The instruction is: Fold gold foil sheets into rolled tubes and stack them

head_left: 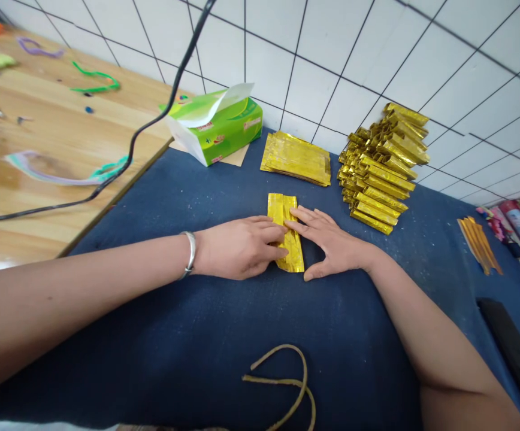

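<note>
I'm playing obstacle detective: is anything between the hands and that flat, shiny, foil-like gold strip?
Nothing visible is: the left hand and right hand both touch the flat, shiny, foil-like gold strip. The flat stack of gold sheets lies beyond it, out of the way.

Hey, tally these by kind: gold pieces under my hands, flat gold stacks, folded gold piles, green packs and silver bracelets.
Gold piece: 1
Flat stack: 1
Folded pile: 1
Green pack: 1
Silver bracelet: 1
Total: 5
</note>
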`<state>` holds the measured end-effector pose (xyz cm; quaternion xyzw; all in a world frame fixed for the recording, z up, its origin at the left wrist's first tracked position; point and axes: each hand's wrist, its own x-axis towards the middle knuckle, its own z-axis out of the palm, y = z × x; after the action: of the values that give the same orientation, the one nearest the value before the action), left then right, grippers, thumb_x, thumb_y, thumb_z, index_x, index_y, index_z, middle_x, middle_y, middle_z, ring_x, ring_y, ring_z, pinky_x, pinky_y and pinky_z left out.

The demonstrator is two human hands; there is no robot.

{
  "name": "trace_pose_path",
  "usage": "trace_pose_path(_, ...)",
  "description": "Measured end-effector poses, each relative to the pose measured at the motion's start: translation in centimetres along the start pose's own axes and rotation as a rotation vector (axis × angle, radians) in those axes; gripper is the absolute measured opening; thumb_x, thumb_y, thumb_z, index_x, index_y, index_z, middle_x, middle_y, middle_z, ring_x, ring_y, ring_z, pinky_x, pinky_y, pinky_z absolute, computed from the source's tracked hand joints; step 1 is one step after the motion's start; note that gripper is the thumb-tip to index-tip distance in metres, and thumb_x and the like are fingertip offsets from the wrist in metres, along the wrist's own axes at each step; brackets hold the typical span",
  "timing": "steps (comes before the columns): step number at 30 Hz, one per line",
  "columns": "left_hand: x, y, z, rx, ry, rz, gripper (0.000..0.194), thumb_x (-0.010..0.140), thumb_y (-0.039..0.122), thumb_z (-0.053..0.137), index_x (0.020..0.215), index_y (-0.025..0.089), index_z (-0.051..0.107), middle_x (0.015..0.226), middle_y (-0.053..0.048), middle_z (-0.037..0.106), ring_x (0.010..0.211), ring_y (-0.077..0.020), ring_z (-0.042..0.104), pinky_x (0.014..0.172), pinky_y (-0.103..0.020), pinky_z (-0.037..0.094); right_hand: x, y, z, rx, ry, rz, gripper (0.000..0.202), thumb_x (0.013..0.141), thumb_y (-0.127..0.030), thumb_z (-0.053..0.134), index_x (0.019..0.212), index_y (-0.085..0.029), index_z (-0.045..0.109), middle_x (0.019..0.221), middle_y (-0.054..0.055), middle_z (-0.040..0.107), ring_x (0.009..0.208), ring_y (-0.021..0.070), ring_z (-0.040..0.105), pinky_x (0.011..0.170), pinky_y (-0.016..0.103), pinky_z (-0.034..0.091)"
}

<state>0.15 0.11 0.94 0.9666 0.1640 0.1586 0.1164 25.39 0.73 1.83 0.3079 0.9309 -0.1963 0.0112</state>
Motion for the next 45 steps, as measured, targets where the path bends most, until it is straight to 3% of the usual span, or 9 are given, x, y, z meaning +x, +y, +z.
trace_pose_path(5, 0.2, 0.2, -0.4, 0.026, -0.096, 0.036, 0.028, 0.084, 0.017, 0.043, 0.104, 0.023, 0.061, 0.105, -0.007, 0.055, 0.102, -0.0197, 0.053, 0.097, -0.039, 0.04, -0.1, 0.0, 0.2, -0.005, 0.018, -0.01, 0.103, 0.062, -0.07, 0.06, 0.144, -0.025, 0.018, 0.152, 0.008, 0.011, 0.139, 0.031, 0.008, 0.111, 0.053, 0.006)
trace_pose_path(12, 0.3, 0.7, 0.0, 0.052, -0.053, 0.027, 0.018, 0.085, 0.028, 0.049, 0.094, 0.021, 0.062, 0.1, -0.007, 0.056, 0.1, -0.0192, 0.054, 0.099, -0.039, 0.038, -0.3, -0.3, 0.3, -0.013, 0.031, 0.009, 0.099, 0.064, -0.071, 0.058, 0.143, -0.027, 0.018, 0.152, 0.007, 0.01, 0.139, 0.0299, 0.007, 0.111, 0.053, 0.005)
trace_pose_path(16, 0.3, 0.6, 0.6, 0.032, 0.018, 0.012, 0.017, 0.088, 0.023, 0.045, 0.091, 0.021, 0.063, 0.094, -0.005, 0.057, 0.094, -0.0151, 0.056, 0.098, -0.036, 0.039, -0.2, -0.3, 0.1, -0.014, 0.012, 0.011, 0.101, 0.063, -0.072, 0.057, 0.144, -0.027, 0.017, 0.153, 0.007, 0.009, 0.139, 0.0297, 0.007, 0.111, 0.052, 0.004)
trace_pose_path(22, 0.4, 0.7, 0.2, -0.044, -0.015, -0.074, 0.022, 0.089, 0.023, 0.043, 0.094, 0.023, 0.065, 0.094, -0.004, 0.058, 0.092, -0.0144, 0.056, 0.093, -0.033, 0.041, -0.4, -0.5, 0.1, -0.009, 0.041, 0.007, 0.1, 0.063, -0.07, 0.06, 0.143, -0.027, 0.019, 0.152, 0.008, 0.013, 0.139, 0.0291, 0.008, 0.111, 0.052, 0.005)
trace_pose_path(27, 0.5, 0.9, -0.2, -0.137, -0.016, -0.117, 0.022, 0.087, 0.02, 0.045, 0.096, 0.024, 0.066, 0.093, -0.003, 0.059, 0.093, -0.0137, 0.056, 0.093, -0.031, 0.041, -0.7, -1.4, 0.6, -0.083, 0.163, 0.003, 0.084, 0.071, -0.063, 0.059, 0.14, -0.026, 0.028, 0.147, 0.01, 0.028, 0.137, 0.0273, 0.018, 0.109, 0.054, 0.01)
trace_pose_path(33, 0.3, 0.9, -0.1, -0.145, -0.022, -0.128, 0.023, 0.087, 0.02, 0.046, 0.099, 0.025, 0.065, 0.099, -0.005, 0.059, 0.104, -0.017, 0.053, 0.096, -0.036, 0.04, -1.5, -2.3, 1.7, -0.181, 0.34, -0.08, 0.045, 0.079, -0.046, 0.059, 0.117, -0.023, 0.055, 0.12, 0.009, 0.058, 0.118, 0.0246, 0.046, 0.104, 0.051, 0.026)
trace_pose_path(37, -0.1, 0.6, 0.3, -0.13, -0.05, -0.131, 0.027, 0.089, 0.02, 0.044, 0.107, 0.026, 0.062, 0.108, -0.005, 0.057, 0.115, -0.0176, 0.049, 0.101, -0.037, 0.036, -2.2, -2.7, 2.6, -0.206, 0.389, -0.073, 0.025, 0.082, -0.027, 0.055, 0.105, -0.021, 0.06, 0.108, 0.007, 0.063, 0.109, 0.0222, 0.052, 0.099, 0.046, 0.036)
trace_pose_path(45, -1.1, 1.7, 0.6, 0.003, -0.024, -0.188, 0.03, 0.087, 0.031, 0.048, 0.116, 0.028, 0.057, 0.113, -0.006, 0.054, 0.115, -0.0232, 0.043, 0.099, -0.042, 0.032, -2.3, -3.2, 3.4, -0.112, 0.447, -0.111, 0.025, 0.082, -0.017, 0.053, 0.106, -0.021, 0.06, 0.105, 0.006, 0.064, 0.107, 0.0216, 0.053, 0.09, 0.041, 0.044)
